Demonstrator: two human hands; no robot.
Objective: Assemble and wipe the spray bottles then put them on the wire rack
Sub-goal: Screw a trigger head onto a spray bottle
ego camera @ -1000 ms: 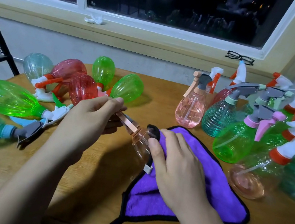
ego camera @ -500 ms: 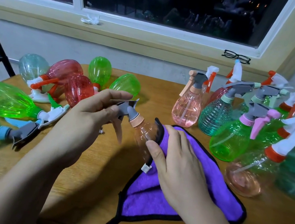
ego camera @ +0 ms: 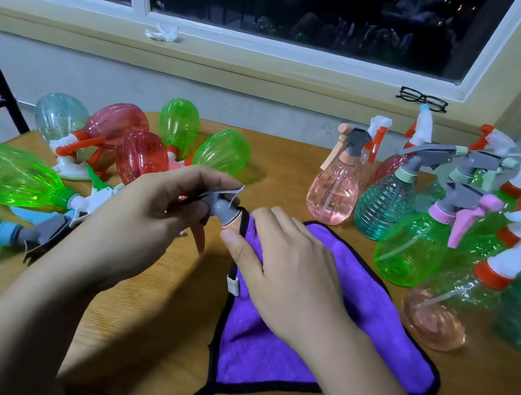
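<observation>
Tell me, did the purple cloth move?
Yes. The cloth has slid left at its top corner, up to the spray head, away from the standing pink bottle.

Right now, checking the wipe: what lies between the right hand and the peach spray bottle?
The purple cloth, covering the peach spray bottle under the right hand; head view.

left hand: bare | left forearm: bare to the frame edge | right hand: bare | right forearm: bare likewise | fingers: short nails
</observation>
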